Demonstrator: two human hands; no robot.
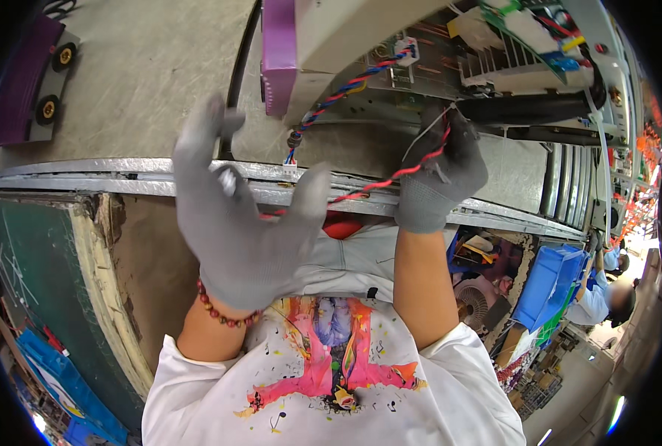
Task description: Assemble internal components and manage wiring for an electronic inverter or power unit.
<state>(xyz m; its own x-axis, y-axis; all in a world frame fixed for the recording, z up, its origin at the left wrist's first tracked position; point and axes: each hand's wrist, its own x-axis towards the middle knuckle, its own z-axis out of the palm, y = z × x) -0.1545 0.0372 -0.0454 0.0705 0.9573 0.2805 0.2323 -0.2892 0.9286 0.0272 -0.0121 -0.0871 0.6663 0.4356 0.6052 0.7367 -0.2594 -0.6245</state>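
My left hand (245,230), in a grey glove, is open with thumb and fingers spread above the metal rail. A red twisted wire (390,181) passes behind its thumb and runs rightward to my right hand (446,171). That gloved hand is closed at the left end of a black sleeved cable (524,110), its fingertips pinching around the wire; the exact grip is partly hidden. A thin white cable tie (425,132) sticks out from the fingertips. Between my hands, a blue, red and black wire bundle (353,84) hangs from a circuit board, its white connector (290,169) loose over the rail.
Beyond my hands stands an opened device with a purple panel (279,59) and a green circuit board (528,41). Another purple unit (22,82) lies far left. The metal rail (108,172) crosses before me. At right are a blue bin (550,286) and another person (602,297).
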